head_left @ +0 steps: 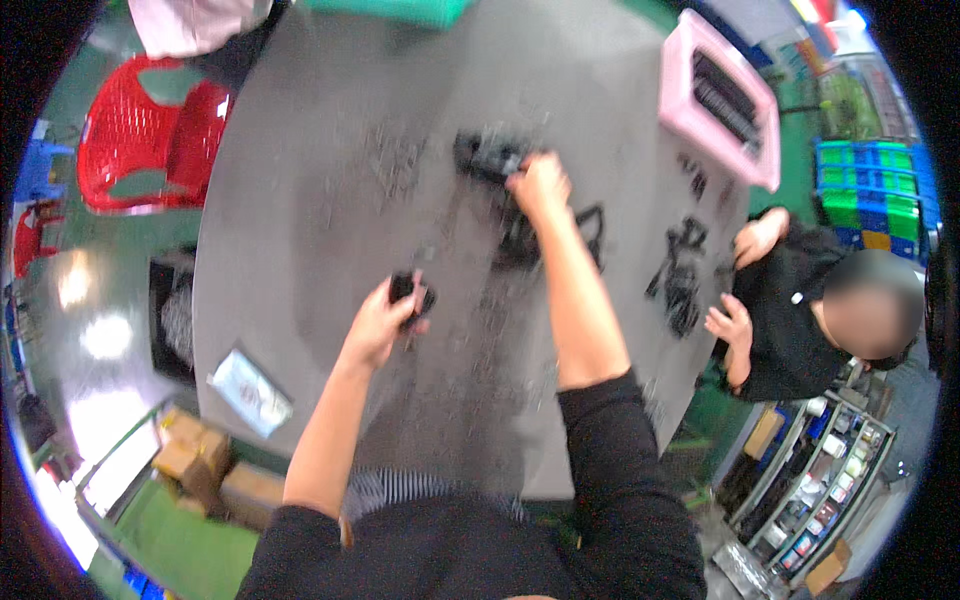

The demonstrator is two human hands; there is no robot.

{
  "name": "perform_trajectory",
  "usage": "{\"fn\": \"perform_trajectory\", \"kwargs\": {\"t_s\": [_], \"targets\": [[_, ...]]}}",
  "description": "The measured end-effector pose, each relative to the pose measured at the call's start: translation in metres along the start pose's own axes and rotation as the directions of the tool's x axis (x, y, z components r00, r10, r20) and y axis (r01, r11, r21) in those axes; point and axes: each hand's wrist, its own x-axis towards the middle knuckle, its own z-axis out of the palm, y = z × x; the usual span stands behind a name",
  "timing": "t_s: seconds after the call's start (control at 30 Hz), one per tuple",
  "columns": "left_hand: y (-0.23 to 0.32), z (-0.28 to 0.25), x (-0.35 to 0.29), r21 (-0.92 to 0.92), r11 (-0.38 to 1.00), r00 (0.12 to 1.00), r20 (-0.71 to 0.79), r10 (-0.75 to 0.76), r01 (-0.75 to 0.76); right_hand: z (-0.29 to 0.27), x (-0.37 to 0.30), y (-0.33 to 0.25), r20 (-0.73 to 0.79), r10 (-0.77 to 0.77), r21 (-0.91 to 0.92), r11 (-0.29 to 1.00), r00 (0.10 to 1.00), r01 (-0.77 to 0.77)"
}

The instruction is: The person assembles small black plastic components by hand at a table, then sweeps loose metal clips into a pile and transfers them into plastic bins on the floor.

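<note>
My left hand (372,325) is closed round a small black rounded part (408,290), held above the grey table left of the middle. Its exact kind does not show, and motion smears it. Further off, my right arm reaches out over the table. My right hand (541,187) has its fingers drawn together at the right end of a heap of black parts (485,155); what they pinch is hidden. Under and beside that forearm lie more black looped pieces (522,243), partly covered by the arm.
A co-worker (790,310) sits at the right edge with both hands by black pieces (682,280). Behind stands a pink crate (672,90) holding dark parts. A pale blue packet (250,392) lies at the table's left edge, near a red chair (190,135).
</note>
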Motion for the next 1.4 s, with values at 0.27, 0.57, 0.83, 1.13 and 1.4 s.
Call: {"fn": "perform_trajectory", "kwargs": {"t_s": [0.27,0.57,0.83,1.13,1.4], "targets": [[0.002,-0.009,-0.020,0.019,0.999,0.989,-0.142,0.045,-0.043,-0.022,-0.061,0.000,-0.051,-0.256,0.264,0.929,0.965,0.260],[-0.015,-0.012,-0.079,-0.016,1.000,0.988,-0.157,0.002,-0.005,-0.043,-0.223,0.018,0.395,-0.072,0.569,0.802,0.916,-0.183],[-0.014,0.017,-0.137,-0.032,0.999,0.997,0.080,-0.023,0.025,-0.055,-0.339,0.004,0.153,-0.357,0.807,0.583,0.922,0.092],[-0.056,0.035,-0.168,0.168,0.961,0.960,0.210,0.185,-0.222,-0.066,-0.382,0.019,0.005,-0.477,0.740,0.592,0.879,0.318],[-0.040,0.054,-0.197,0.193,0.980,0.985,0.172,0.018,-0.052,-0.105,-0.387,0.032,-0.164,-0.359,0.646,0.665,0.919,0.375]]}}
